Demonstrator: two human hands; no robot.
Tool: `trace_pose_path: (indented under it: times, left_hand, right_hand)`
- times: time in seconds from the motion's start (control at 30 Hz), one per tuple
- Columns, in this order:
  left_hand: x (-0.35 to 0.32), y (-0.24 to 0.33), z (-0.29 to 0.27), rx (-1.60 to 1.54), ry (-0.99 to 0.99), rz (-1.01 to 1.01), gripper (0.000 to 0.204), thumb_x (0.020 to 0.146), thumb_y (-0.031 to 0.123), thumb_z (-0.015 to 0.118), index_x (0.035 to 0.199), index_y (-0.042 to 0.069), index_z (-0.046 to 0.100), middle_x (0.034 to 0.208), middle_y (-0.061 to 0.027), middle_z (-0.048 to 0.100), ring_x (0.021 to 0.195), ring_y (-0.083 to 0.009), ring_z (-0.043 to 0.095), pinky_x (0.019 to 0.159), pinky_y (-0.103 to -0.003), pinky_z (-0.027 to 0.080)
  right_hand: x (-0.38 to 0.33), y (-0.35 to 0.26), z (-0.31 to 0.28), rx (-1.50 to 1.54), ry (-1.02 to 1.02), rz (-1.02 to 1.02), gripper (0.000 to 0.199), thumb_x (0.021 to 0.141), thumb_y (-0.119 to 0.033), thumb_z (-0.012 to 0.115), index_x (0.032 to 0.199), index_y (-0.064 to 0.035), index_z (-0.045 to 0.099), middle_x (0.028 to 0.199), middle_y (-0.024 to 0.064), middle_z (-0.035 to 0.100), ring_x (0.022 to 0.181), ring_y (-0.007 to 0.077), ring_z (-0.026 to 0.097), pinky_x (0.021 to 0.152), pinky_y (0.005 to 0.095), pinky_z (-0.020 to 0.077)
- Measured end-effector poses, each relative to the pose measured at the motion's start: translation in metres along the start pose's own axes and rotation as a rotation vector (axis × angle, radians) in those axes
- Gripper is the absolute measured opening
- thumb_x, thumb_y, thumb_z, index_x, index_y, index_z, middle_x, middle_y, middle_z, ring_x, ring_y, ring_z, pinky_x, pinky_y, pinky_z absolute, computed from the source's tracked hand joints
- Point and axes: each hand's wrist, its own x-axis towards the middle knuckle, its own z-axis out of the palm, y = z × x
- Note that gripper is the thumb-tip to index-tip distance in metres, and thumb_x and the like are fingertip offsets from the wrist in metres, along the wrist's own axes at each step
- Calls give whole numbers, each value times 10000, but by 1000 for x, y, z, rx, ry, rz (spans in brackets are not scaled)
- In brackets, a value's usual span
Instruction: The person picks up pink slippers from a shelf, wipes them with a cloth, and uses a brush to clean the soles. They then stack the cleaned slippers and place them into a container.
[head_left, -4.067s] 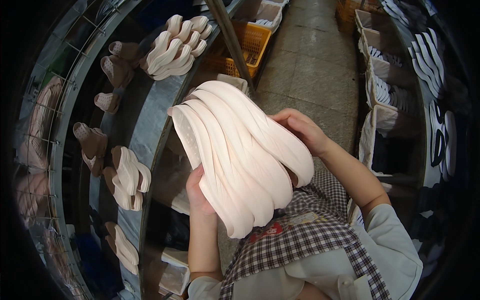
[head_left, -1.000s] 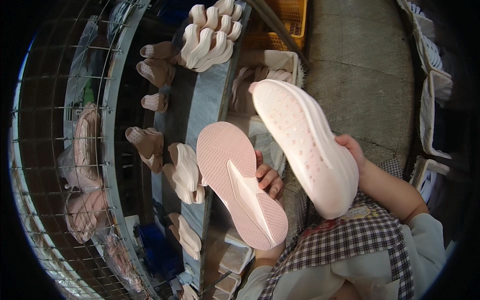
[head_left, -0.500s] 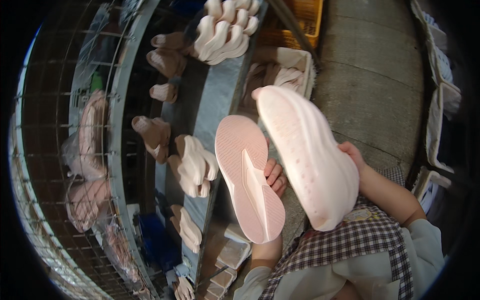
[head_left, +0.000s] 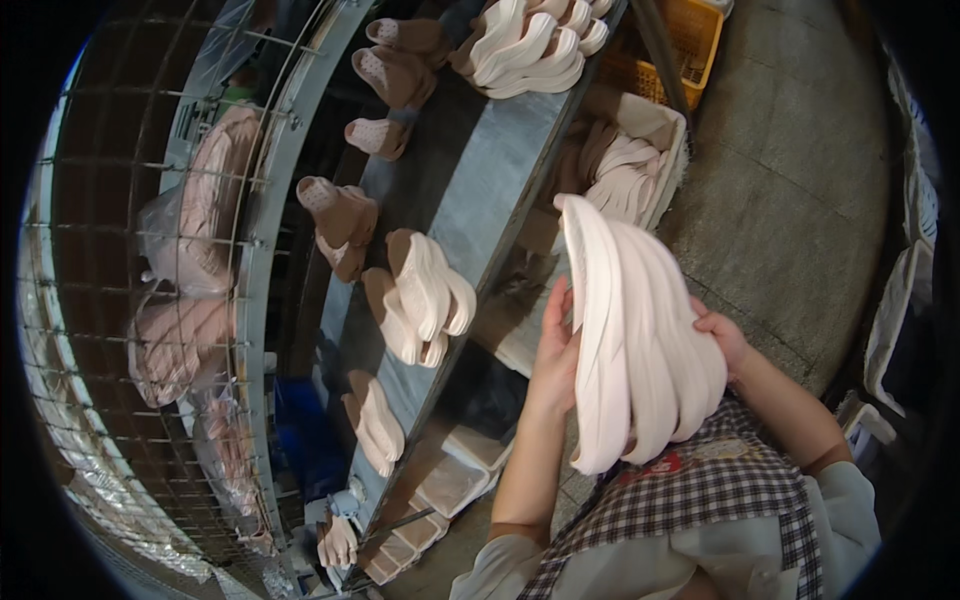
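Pink soles [head_left: 640,330] pressed between hands.

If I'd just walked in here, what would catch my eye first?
Most likely the fan of pale pink shoe soles pressed together on edge between the left hand and the right hand, right in the middle. Next, the long grey conveyor running up the left, dotted with small piles of soles, with a wire cage beside it.
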Motion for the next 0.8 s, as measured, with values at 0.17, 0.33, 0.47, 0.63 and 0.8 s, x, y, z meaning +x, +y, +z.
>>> trace_pose_path:
  times: [0.17,0.33,0.47,0.63,0.8]
  left_hand:
    - [-3,-17,-11,201,35,-143,565,892,56,569,1394,32,310,1355,-144,400,1248,-242,410,1023,-359,358]
    - [-9,22,-63,905,387,357,776,781,223,719,1397,1,304,1408,-229,343,1312,-335,334,1080,-419,268]
    - [-4,65,-144,1888,670,339,969,646,399,796,1389,11,310,1399,-184,375,1367,-373,220,1059,-598,179]
    - [9,83,-177,1709,638,419,403,763,133,688,1135,6,594,1124,-166,607,1058,-304,565,1088,-507,212]
    - [-31,86,-119,1119,608,902,482,807,37,687,1223,-5,449,1091,-141,568,905,-212,562,799,-296,470]
  right_hand:
    - [23,-4,-8,-398,-76,171,780,848,-226,620,1433,-29,143,1415,191,314,1300,264,365,1076,406,331]
    - [51,10,-28,-200,-136,160,942,782,-330,716,1456,-92,103,1418,156,316,1310,255,349,1081,401,320]
    - [61,13,-49,-177,-180,154,845,836,-320,662,1454,-95,132,1413,133,328,1298,236,361,1084,390,313]
    - [61,10,-66,-176,-152,177,706,900,-291,590,1445,-97,185,1410,110,340,1277,202,378,1068,376,330]
    - [52,9,-85,-223,-115,168,726,888,-344,600,1442,-106,196,1402,112,354,1256,197,402,1058,373,341]
